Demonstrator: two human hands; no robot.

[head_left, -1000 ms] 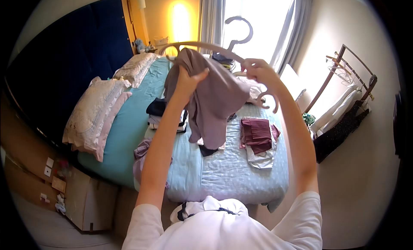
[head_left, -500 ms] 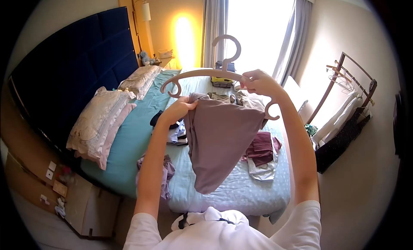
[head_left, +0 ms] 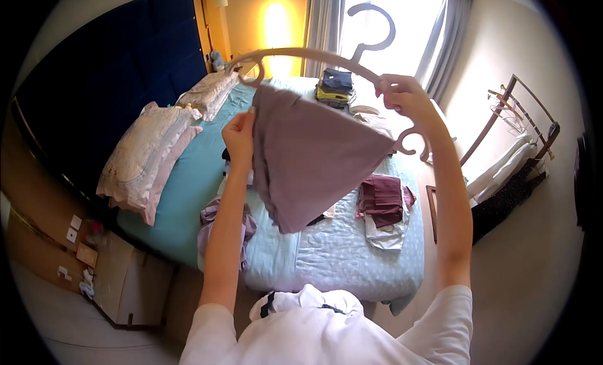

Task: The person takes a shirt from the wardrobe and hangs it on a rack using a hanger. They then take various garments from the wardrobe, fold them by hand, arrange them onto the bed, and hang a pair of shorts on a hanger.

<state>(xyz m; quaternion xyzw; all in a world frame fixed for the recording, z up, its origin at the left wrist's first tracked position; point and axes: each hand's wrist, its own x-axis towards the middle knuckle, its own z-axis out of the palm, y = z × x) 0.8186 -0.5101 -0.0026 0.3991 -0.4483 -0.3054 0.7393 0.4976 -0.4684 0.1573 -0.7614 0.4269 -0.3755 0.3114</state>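
A light pink plastic hanger (head_left: pixel 301 53) is held up over the bed, its hook pointing up. My right hand (head_left: pixel 405 100) is closed on the hanger's right arm. The fingers of my left hand (head_left: pixel 240 136) pinch the left edge of a mauve garment (head_left: pixel 317 155). That garment hangs below the hanger in a wedge shape, its right corner by the hanger's right clip loop. Whether it is hooked there I cannot tell. The hanger's left loop is bare, just above the cloth.
The bed (head_left: pixel 169 230) carries folded maroon clothes (head_left: pixel 382 202), a dark and yellow stack (head_left: pixel 335 87), a crumpled mauve garment (head_left: pixel 213 224) and pillows (head_left: pixel 147 155). A clothes rack (head_left: pixel 534 120) stands at the right, a cardboard box (head_left: pixel 129 280) at lower left.
Compared with half a second ago, the hanger has risen and tilted down to the right. My left hand has moved up and left along the garment, which is spread wider.
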